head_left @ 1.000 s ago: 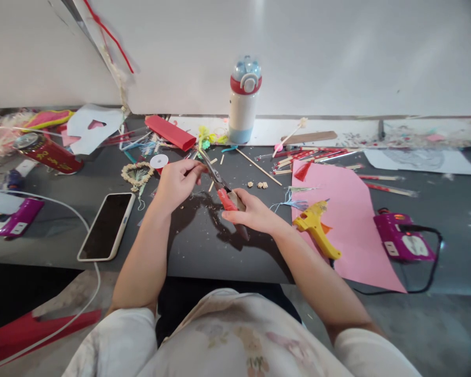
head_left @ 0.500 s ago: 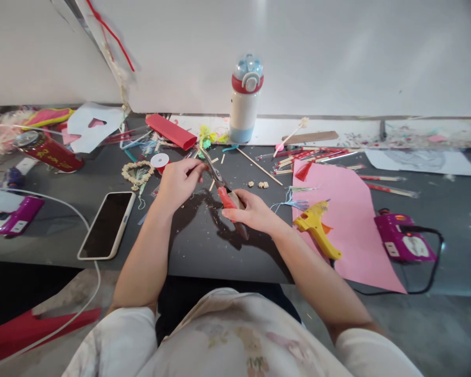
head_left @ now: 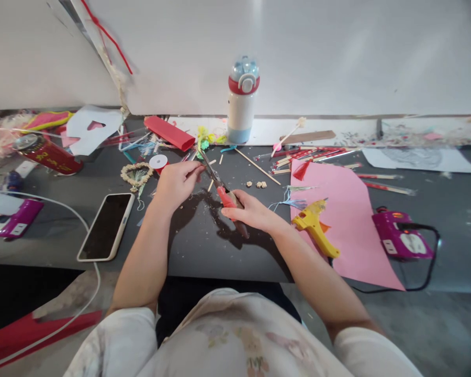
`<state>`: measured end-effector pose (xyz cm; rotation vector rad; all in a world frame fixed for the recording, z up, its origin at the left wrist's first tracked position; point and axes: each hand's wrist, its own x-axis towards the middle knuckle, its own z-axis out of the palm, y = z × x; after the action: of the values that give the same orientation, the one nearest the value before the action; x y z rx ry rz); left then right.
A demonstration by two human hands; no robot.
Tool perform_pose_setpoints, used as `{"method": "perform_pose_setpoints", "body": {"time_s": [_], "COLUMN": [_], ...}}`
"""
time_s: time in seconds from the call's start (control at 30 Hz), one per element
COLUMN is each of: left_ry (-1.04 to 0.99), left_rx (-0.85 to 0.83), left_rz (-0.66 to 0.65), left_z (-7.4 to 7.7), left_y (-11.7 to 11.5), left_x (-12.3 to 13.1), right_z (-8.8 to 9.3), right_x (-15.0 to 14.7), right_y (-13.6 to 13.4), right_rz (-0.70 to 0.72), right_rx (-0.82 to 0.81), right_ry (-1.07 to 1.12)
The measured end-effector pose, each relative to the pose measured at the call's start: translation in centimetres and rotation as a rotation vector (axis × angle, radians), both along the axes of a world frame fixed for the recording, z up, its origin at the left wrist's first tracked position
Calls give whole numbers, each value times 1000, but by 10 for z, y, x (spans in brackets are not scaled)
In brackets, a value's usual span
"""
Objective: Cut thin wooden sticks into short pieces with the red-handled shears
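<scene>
Head view shows me the right hand (head_left: 253, 212) clamped round the red-handled tool (head_left: 225, 197), whose long axis slants forward-left above the dark table (head_left: 212, 262), its metal end just beside the left hand (head_left: 175, 183), whose pinch I cannot tell.

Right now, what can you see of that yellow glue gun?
The yellow glue gun looks like plastic, with an orange trigger and a greyish tip. It lies on its side on the pink sheet, tip pointing away from the person, handle angled toward the near right. Something dark, probably its cord, shows at the handle's end. Neither the left hand nor the right hand touches it. Whether it is hot cannot be seen.
</scene>
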<state>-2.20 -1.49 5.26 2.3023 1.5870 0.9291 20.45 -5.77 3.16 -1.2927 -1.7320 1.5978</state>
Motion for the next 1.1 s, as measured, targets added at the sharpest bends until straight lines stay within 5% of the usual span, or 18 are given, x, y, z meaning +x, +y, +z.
{"method": "perform_pose_setpoints", "body": {"time_s": [0.67, 1.1], "left_ry": [88, -139], "left_rx": [-20, -228], "left_rz": [33, -3], "left_z": [5, 11], "left_y": [-3, -5], "left_x": [3, 0], "right_z": [-10, 0], "right_x": [-2, -1], "right_y": [1, 0], "right_rz": [-3, 41], "right_rx": [48, 51], "right_ry": [-82, -111]}}
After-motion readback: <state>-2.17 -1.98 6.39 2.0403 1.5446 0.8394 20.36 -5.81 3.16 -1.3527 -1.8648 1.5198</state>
